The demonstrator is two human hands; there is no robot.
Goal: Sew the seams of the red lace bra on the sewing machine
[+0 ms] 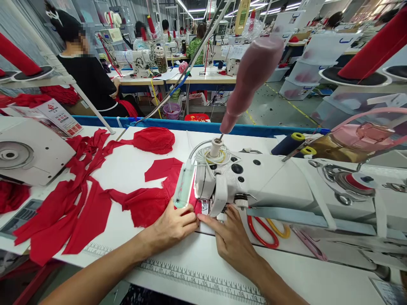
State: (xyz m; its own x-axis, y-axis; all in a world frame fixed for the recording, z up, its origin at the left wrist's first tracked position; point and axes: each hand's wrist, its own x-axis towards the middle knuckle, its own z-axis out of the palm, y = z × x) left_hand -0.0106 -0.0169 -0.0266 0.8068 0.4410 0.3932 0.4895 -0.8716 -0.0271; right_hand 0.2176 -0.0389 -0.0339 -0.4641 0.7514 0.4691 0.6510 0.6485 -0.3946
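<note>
A red fabric piece [149, 207], partly lace, runs under the needle area of the white sewing machine [273, 182]. My left hand [176, 224] rests on its near edge, fingers curled and closed on the cloth left of the presser foot [204, 206]. From the other side my right hand [233, 237] reaches in, fingers apart. Its index fingertip touches the fabric edge close to my left fingers, while the other fingers go partly out of sight behind the machine head. A clear greenish guard [185, 184] stands over my left hand.
Red fabric strips [76, 195] lie heaped at left. Red-handled scissors [263, 233] and pink tweezers [310, 243] lie beneath the machine arm. A pink-handled screwdriver [251, 80] stands up from the machine head. A printed ruler [197, 277] runs along the front edge. A person [89, 76] sits beyond.
</note>
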